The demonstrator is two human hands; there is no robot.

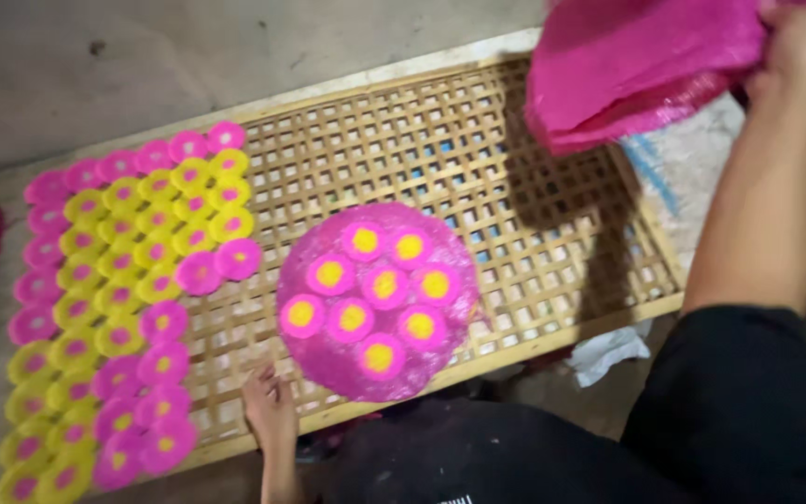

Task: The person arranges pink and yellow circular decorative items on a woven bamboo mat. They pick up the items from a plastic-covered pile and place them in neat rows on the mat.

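Roughly the left third of the bamboo rack [552, 243] was filled with pink-and-yellow discs [123, 280], a round pink mesh mat [377, 303] of nine waited mid-rack, the left hand [270, 409] rested open-fingered at its edge, and the right hand [799, 42] gripped folded pink mesh sheets [636, 65] above the bare right end.

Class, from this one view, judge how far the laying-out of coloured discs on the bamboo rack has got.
Done: pink and yellow discs fill the left end of the bamboo rack. In hand: the right hand lifts a pink mesh sheet; the left hand rests on the near edge beside a round mesh carrying nine discs. Left: the bare right half.
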